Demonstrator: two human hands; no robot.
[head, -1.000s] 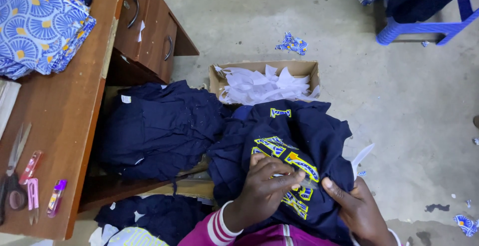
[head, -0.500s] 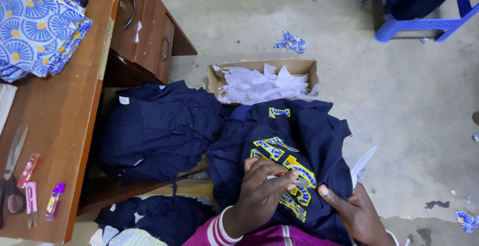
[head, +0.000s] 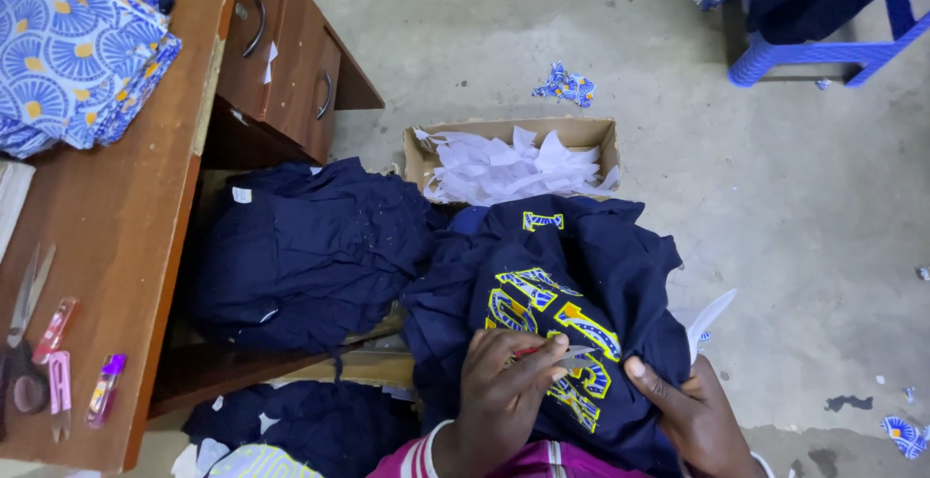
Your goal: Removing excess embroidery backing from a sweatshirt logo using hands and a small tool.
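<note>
A navy garment with yellow and blue embroidered letters lies spread over my lap. My left hand rests on the lettering and pinches a small red-handled thread snip, its metal tip pointing right at the embroidery. My right hand grips the garment's fabric just right of the letters, thumb on top. A white strip of backing paper sticks out from behind the garment's right edge.
A cardboard box of white paper scraps sits beyond the garment. More navy garments are piled to the left, beside a wooden desk with drawers, blue patterned cloth, scissors and small clippers. A blue plastic stool stands far right.
My left hand has shifted the snip slightly along the letters. My right hand has slid up a little and closed on the fabric edge.
</note>
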